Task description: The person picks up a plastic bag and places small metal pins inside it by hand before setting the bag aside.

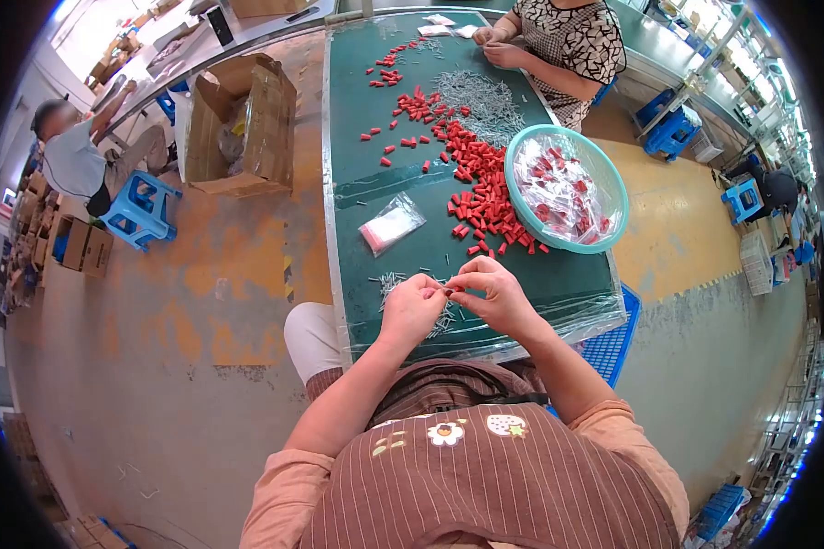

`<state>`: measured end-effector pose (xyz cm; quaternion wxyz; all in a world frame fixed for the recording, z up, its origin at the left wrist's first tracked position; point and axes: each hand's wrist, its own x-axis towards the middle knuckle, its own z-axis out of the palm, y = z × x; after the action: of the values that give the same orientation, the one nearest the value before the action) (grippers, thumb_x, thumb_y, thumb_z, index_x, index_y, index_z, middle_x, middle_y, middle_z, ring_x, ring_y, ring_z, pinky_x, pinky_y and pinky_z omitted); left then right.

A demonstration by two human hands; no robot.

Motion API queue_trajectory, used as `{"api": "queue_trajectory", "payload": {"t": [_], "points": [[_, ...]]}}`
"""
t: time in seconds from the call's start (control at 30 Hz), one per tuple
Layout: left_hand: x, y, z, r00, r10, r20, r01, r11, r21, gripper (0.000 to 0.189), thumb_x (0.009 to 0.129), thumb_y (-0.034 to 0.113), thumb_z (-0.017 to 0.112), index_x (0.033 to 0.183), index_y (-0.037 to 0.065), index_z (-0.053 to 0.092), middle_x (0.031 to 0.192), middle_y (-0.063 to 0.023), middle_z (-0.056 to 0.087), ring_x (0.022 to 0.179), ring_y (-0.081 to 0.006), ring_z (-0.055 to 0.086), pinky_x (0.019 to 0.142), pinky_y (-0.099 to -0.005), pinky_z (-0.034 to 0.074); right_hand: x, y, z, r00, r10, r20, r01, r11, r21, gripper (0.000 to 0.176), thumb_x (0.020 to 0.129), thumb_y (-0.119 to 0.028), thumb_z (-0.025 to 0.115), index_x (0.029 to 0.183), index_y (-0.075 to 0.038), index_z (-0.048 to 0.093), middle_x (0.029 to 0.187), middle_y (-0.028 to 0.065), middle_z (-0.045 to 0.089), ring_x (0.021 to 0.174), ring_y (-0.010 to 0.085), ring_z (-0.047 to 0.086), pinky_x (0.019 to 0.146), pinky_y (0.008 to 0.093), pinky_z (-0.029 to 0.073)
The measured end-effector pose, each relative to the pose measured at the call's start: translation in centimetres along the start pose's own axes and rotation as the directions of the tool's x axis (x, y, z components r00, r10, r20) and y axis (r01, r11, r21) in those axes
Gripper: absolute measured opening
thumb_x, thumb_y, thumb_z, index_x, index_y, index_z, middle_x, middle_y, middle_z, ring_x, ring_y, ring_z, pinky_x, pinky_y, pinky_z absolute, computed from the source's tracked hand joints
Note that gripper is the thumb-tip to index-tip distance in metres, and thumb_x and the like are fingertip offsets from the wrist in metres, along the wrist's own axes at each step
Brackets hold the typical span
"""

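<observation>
My left hand [413,309] and my right hand [493,295] meet above the near part of the green table [357,101], fingertips pinched together around something small and dark that I cannot make out. Beneath them lies a small pile of thin metal pins [392,284]. Beyond my right hand spreads a heap of red plastic pieces [490,188], against a teal basket [516,195] full of clear bags with red pieces. A clear packet [392,224] lies beyond my left hand. Farther back is a larger pile of metal pins [476,99].
A co-worker [568,50] sits at the far right side of the table, hands over its edge. An open cardboard box [270,128] stands left of the table. Another person [73,156] sits farther left near a blue stool [141,209]. A blue crate [609,343] is below the near right corner.
</observation>
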<state>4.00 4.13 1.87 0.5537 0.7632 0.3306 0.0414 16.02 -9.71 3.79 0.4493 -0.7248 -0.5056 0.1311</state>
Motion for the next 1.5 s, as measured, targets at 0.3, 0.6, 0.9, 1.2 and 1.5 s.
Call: {"api": "queue_trajectory", "payload": {"t": [0.3,0.6,0.9,1.2,1.5], "points": [[0.1,-0.2,0.2,0.997,0.049,-0.059,-0.043,0.995,0.093,0.023,0.082,0.023,0.067,0.087,0.001,0.069,0.075,-0.0111,0.069,0.069,-0.0173,0.064,0.067,-0.0319,0.050,0.5,-3.1,-1.9,1.000,-0.014,0.020,0.017,0.990,-0.139,0.017,0.079,-0.010,0.074,0.094,-0.005,0.069,0.087,0.0102,0.064,0.079,0.0282,0.065,0.068,0.0371,0.051],[0.0,-0.1,0.7,0.995,0.072,-0.064,-0.064,0.990,0.122,0.023,0.083,0.024,0.067,0.087,0.001,0.070,0.076,-0.0119,0.069,0.070,-0.0183,0.066,0.067,-0.0327,0.051,0.5,-2.3,-1.5,0.980,-0.147,0.137,0.184,0.927,-0.326,0.016,0.078,-0.015,0.075,0.084,-0.007,0.062,0.086,0.0090,0.061,0.080,0.0297,0.062,0.066,0.0407,0.050],[-0.1,0.1,0.5,0.998,0.050,-0.029,-0.048,0.995,0.086,0.024,0.083,0.025,0.069,0.087,0.001,0.070,0.073,-0.0099,0.068,0.066,-0.0148,0.062,0.064,-0.0302,0.049,0.3,-2.7,-2.0,0.962,-0.245,0.118,0.270,0.912,-0.309,0.013,0.076,-0.009,0.073,0.087,-0.007,0.066,0.092,0.0089,0.061,0.087,0.0293,0.060,0.076,0.0398,0.050],[-0.6,0.7,-0.2,0.978,0.117,0.173,-0.071,0.964,-0.255,0.018,0.088,0.017,0.070,0.093,0.000,0.069,0.078,0.0010,0.067,0.071,-0.0059,0.058,0.065,-0.0223,0.047,-0.5,-1.3,-2.0,0.994,-0.086,0.070,0.097,0.979,-0.182,0.013,0.077,-0.007,0.072,0.090,-0.004,0.069,0.089,0.0081,0.064,0.088,0.0287,0.061,0.077,0.0377,0.050],[-0.6,0.5,-0.1,0.971,0.068,0.228,0.056,0.866,-0.497,0.008,0.090,0.007,0.068,0.096,0.002,0.068,0.081,0.0028,0.065,0.067,-0.0004,0.052,0.056,-0.0158,0.038,-1.6,-0.6,-2.2,0.964,0.263,-0.033,-0.244,0.930,0.275,0.011,0.085,0.003,0.068,0.096,0.001,0.066,0.088,0.0020,0.064,0.080,0.0090,0.061,0.074,0.0241,0.050]]}}
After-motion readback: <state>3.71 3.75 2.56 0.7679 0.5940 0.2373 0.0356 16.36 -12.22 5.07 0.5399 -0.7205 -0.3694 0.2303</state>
